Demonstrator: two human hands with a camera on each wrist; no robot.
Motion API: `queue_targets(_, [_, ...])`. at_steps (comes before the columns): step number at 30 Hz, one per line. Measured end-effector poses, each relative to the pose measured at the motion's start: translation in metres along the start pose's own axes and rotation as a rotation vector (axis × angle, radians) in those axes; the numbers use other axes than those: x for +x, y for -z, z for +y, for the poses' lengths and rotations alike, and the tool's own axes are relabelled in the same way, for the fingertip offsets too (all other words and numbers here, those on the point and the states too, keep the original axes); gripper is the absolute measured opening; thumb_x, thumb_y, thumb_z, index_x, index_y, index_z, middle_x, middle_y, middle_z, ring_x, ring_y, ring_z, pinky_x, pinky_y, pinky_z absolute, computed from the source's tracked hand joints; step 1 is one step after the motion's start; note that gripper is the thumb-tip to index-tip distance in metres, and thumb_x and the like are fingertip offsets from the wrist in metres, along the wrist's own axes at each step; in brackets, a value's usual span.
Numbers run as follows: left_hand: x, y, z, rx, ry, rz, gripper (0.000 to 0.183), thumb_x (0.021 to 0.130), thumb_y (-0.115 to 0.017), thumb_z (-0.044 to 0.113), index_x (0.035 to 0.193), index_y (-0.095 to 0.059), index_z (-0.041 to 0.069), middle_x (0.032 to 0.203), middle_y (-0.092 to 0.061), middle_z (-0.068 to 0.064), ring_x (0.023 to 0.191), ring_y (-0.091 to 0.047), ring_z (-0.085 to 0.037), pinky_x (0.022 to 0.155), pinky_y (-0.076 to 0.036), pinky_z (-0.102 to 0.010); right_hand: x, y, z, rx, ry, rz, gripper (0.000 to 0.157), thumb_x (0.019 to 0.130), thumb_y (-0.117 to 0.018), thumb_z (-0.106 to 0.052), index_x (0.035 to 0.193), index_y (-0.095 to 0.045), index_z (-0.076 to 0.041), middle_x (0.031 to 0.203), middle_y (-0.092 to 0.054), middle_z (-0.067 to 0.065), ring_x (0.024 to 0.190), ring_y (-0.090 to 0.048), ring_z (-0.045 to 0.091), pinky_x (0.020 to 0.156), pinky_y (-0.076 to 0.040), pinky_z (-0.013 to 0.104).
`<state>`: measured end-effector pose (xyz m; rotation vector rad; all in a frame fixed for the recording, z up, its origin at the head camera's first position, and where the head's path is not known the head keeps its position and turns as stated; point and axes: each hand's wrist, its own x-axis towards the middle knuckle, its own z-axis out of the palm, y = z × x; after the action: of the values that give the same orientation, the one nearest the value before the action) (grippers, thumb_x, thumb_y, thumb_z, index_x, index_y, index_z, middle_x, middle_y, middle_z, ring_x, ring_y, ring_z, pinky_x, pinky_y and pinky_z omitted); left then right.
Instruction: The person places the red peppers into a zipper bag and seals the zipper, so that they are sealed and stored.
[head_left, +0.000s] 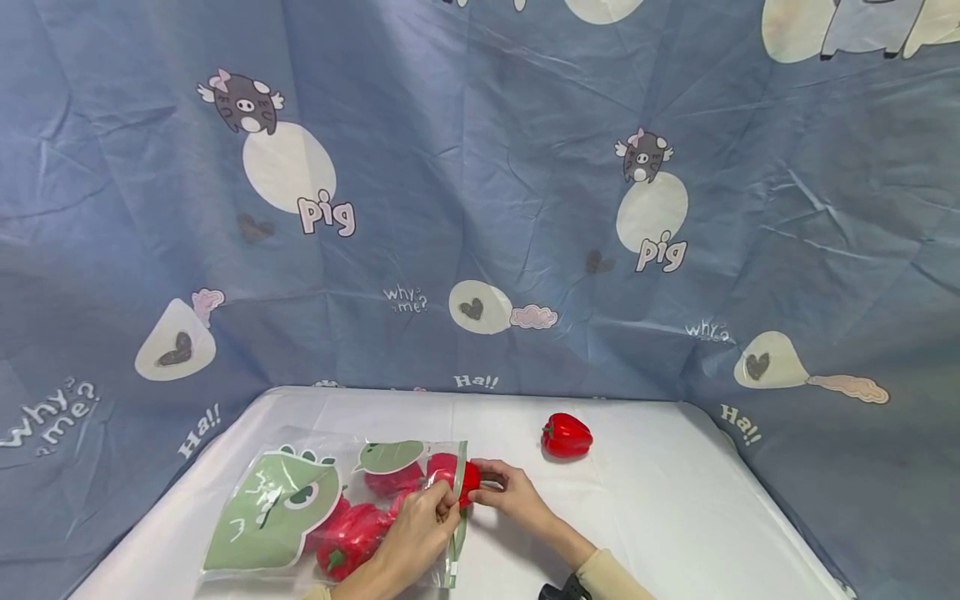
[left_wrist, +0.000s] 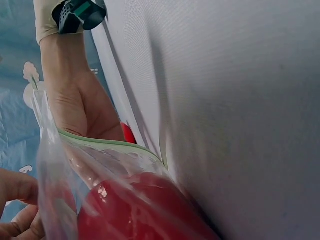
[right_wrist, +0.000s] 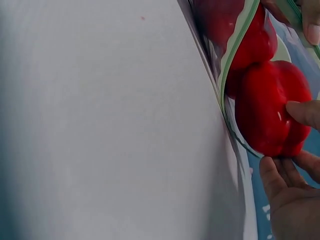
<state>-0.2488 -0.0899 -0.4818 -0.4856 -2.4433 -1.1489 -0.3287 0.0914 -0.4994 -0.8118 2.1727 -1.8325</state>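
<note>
A clear zip bag (head_left: pixel 273 508) with a green dinosaur print lies on the left half of the table, its green-edged mouth facing right. Several red bell peppers (head_left: pixel 352 537) show through its plastic. My left hand (head_left: pixel 420 529) pinches the bag's upper edge at the mouth, seen also at the top right of the right wrist view. With thumb and fingers, my right hand (head_left: pixel 517 496) holds a red bell pepper (right_wrist: pixel 270 110) by its end, partly within the bag's opening. Its far side lies against another pepper (right_wrist: pixel 255 45) inside.
One more red bell pepper (head_left: pixel 567 436) lies on the white-covered table (head_left: pixel 637 517), behind and right of my right hand. A blue printed curtain (head_left: pixel 480 208) hangs along the table's back edge. A dark device (head_left: pixel 566 588) is strapped to the right wrist.
</note>
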Motion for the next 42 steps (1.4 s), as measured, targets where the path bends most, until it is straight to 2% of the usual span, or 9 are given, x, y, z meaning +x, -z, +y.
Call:
queue_targets(3, [0.000, 0.000, 0.000, 0.001, -0.005, 0.007, 0.021, 0.078, -0.063, -0.001, 0.073, -0.054, 0.017, 0.063, -0.048, 0.013, 0.059, -0.042, 0.004, 0.052, -0.039, -0.016, 0.002, -0.003, -0.001, 0.013, -0.009, 0.033, 0.046, 0.085, -0.070, -0.005, 0.126, -0.053, 0.010, 0.120, -0.060, 0.029, 0.114, -0.058, 0.044, 0.085, -0.053, 0.022])
queue_targets(7, [0.001, -0.001, -0.001, -0.004, -0.016, 0.021, 0.022, 0.078, -0.064, 0.000, 0.072, -0.053, 0.018, 0.061, -0.047, 0.014, 0.058, -0.041, 0.005, 0.051, -0.038, -0.016, 0.004, -0.008, -0.003, -0.031, 0.008, 0.075, 0.043, 0.084, -0.072, -0.007, 0.121, -0.057, 0.009, 0.114, -0.063, 0.028, 0.108, -0.062, 0.042, 0.080, -0.052, 0.019])
queue_targets(13, [0.000, -0.002, -0.002, -0.004, -0.029, 0.038, 0.024, 0.075, -0.064, -0.001, 0.070, -0.052, 0.019, 0.060, -0.045, 0.016, 0.057, -0.040, 0.006, 0.050, -0.037, -0.015, 0.004, -0.013, -0.005, -0.082, 0.026, 0.114, 0.040, 0.082, -0.073, -0.005, 0.118, -0.061, 0.009, 0.110, -0.065, 0.027, 0.102, -0.064, 0.040, 0.080, -0.051, 0.020])
queue_targets(17, [-0.001, -0.003, -0.002, -0.014, -0.023, 0.022, 0.023, 0.076, -0.063, -0.001, 0.071, -0.053, 0.018, 0.061, -0.047, 0.015, 0.056, -0.041, 0.006, 0.050, -0.038, -0.015, 0.004, -0.017, -0.007, -0.109, 0.027, 0.124, 0.038, 0.084, -0.072, -0.007, 0.117, -0.062, 0.008, 0.111, -0.066, 0.025, 0.101, -0.066, 0.036, 0.083, -0.052, 0.022])
queue_targets(23, [-0.001, -0.002, -0.001, -0.007, -0.014, 0.005, 0.021, 0.076, -0.062, -0.001, 0.072, -0.054, 0.018, 0.060, -0.047, 0.015, 0.056, -0.041, 0.006, 0.050, -0.039, -0.016, 0.007, -0.023, -0.010, -0.136, 0.015, 0.143, 0.034, 0.085, -0.070, -0.008, 0.114, -0.063, 0.009, 0.109, -0.067, 0.024, 0.098, -0.067, 0.034, 0.079, -0.052, 0.018])
queue_targets(29, [-0.001, -0.001, 0.000, 0.003, -0.014, 0.001, 0.021, 0.075, -0.061, -0.001, 0.072, -0.054, 0.018, 0.061, -0.047, 0.015, 0.056, -0.041, 0.006, 0.051, -0.039, -0.016, 0.009, -0.029, -0.012, -0.181, 0.009, 0.146, 0.033, 0.086, -0.070, -0.009, 0.113, -0.064, 0.008, 0.107, -0.069, 0.023, 0.096, -0.068, 0.033, 0.079, -0.054, 0.022])
queue_targets(33, [-0.001, -0.001, 0.001, 0.000, -0.015, 0.000, 0.021, 0.075, -0.062, -0.001, 0.072, -0.054, 0.018, 0.061, -0.047, 0.015, 0.056, -0.041, 0.006, 0.050, -0.039, -0.016, 0.008, -0.030, -0.012, -0.174, -0.004, 0.158, 0.032, 0.086, -0.069, -0.009, 0.112, -0.064, 0.009, 0.105, -0.069, 0.024, 0.096, -0.068, 0.035, 0.080, -0.055, 0.027])
queue_targets(38, [-0.001, -0.002, 0.001, -0.005, -0.023, 0.005, 0.021, 0.075, -0.062, -0.001, 0.072, -0.053, 0.017, 0.061, -0.048, 0.014, 0.056, -0.040, 0.006, 0.050, -0.038, -0.016, 0.011, -0.028, 0.000, -0.160, 0.016, 0.172, 0.032, 0.085, -0.069, -0.008, 0.112, -0.065, 0.008, 0.106, -0.069, 0.025, 0.097, -0.068, 0.036, 0.081, -0.055, 0.030])
queue_targets(42, [-0.001, -0.001, 0.001, 0.003, -0.022, 0.013, 0.022, 0.075, -0.063, -0.001, 0.071, -0.053, 0.018, 0.060, -0.047, 0.015, 0.056, -0.040, 0.006, 0.050, -0.038, -0.015, 0.016, -0.024, 0.019, -0.172, 0.022, 0.187, 0.032, 0.086, -0.070, -0.010, 0.113, -0.066, 0.004, 0.107, -0.070, 0.020, 0.097, -0.069, 0.029, 0.081, -0.055, 0.027])
